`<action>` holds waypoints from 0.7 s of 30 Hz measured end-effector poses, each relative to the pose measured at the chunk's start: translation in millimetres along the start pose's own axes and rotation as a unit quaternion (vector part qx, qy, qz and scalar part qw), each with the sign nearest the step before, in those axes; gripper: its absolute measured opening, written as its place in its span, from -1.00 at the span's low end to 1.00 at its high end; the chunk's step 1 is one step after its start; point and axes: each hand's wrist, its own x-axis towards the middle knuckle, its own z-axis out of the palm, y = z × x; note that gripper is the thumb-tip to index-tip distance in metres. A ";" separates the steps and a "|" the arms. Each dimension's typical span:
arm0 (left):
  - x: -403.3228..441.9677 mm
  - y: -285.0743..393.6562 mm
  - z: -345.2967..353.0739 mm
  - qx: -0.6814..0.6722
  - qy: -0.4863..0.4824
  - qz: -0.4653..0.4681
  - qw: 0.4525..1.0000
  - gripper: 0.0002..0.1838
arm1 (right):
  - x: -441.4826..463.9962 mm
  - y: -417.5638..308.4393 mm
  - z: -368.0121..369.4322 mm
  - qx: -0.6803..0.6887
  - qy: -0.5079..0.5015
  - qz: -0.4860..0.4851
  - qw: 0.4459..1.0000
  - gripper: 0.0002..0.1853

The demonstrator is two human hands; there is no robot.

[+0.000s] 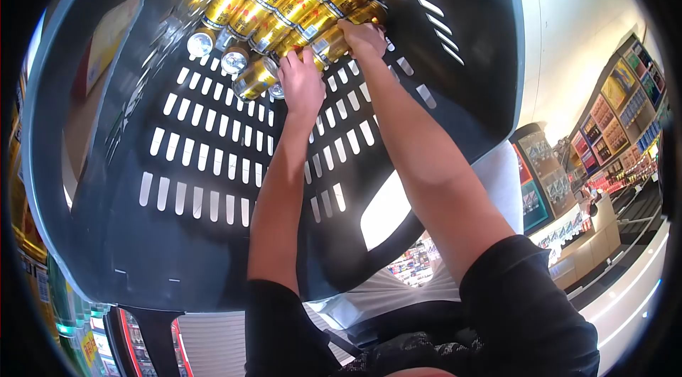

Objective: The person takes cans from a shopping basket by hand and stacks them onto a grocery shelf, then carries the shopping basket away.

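Note:
Gold drink cans (280,1) with red and dark markings lie on their sides in close rows in a dark slotted plastic basket (185,256). My right hand (366,37) has its fingers bent round the right end of a gold can (329,45) at the near edge of the rows. Beside that can's other end is my left hand (302,82), fingers curled down on the cans; its palm side is hidden. Just left of it, a loose gold can (254,79) lies tilted. Silver can ends (200,44) face me at the left.
Basket walls rise around both forearms, with a handle opening (387,210) in the near right side. Outside, shelves of packaged goods (614,111) and a counter (604,228) stand to the right. Green bottles (62,299) are at the lower left.

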 end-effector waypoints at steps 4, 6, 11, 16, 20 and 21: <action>19.2 -5.0 -20.0 0.038 -0.015 0.031 0.999 -0.39 | 22.0 2.0 5.8 0.057 -0.071 0.027 0.996 -0.28; 27.9 -19.1 -18.0 0.035 -0.002 0.065 0.997 -0.40 | 20.0 -4.0 2.3 0.073 -0.109 0.042 0.990 -0.19; 25.4 -35.3 -13.5 -0.025 -0.013 0.116 0.993 -0.30 | 5.6 -6.5 9.7 0.131 -0.021 0.036 0.991 -0.14; 14.5 -27.7 4.4 -0.012 0.012 0.088 0.996 -0.23 | 1.4 -8.9 8.8 0.166 -0.019 0.047 0.985 -0.13; 12.8 -29.4 22.9 -0.032 0.010 0.100 0.994 -0.21 | 14.2 -4.3 22.4 0.217 -0.002 0.034 0.976 -0.21; 10.3 -29.3 27.9 -0.049 0.018 0.093 0.994 -0.20 | 18.1 -1.3 28.6 0.260 0.022 0.035 0.965 -0.26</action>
